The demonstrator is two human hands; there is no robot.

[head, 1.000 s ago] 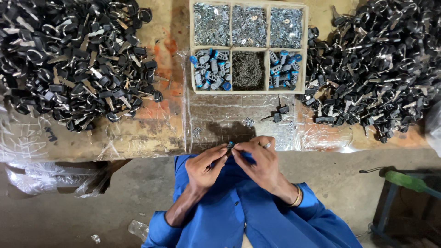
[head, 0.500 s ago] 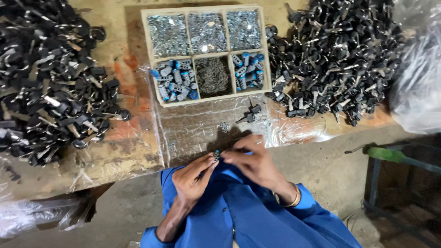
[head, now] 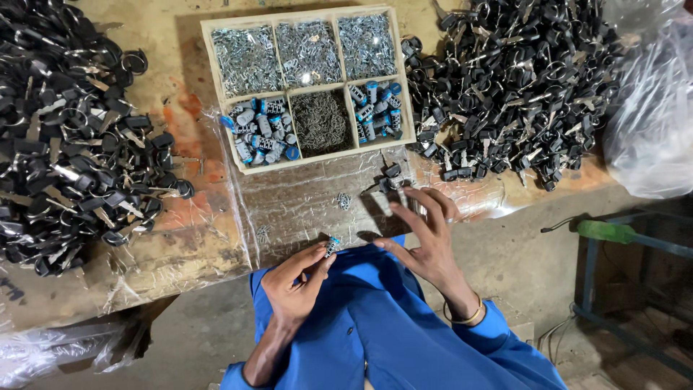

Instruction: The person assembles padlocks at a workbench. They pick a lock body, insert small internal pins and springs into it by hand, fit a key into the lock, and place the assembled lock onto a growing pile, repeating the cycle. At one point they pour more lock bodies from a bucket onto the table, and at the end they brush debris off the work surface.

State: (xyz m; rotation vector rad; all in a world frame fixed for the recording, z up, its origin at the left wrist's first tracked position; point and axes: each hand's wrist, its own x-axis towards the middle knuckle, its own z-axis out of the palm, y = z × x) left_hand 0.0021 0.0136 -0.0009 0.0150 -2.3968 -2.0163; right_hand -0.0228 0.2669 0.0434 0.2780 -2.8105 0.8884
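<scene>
My left hand [head: 294,283] pinches a small silver cylinder with a blue tip [head: 331,246] just off the workbench's near edge. My right hand [head: 426,235] is spread open with nothing in it, fingers stretched toward a small black keyed part [head: 390,178] lying on the clear plastic sheet [head: 303,202]. Beyond stands a wooden divided tray [head: 309,84]: shiny metal bits fill its three far compartments, blue-capped cylinders the near left and near right ones, dark small pieces the near middle one.
A big heap of black-headed keys [head: 61,133] covers the bench at left, another heap [head: 516,79] lies at right. A clear plastic bag [head: 653,108] sits at far right. A green-handled tool [head: 606,232] rests on a metal frame below right.
My hands were together on the small cylinder; now the right hand has let go and reached forward toward the black part. The left keeps the cylinder. The view shifted left.
</scene>
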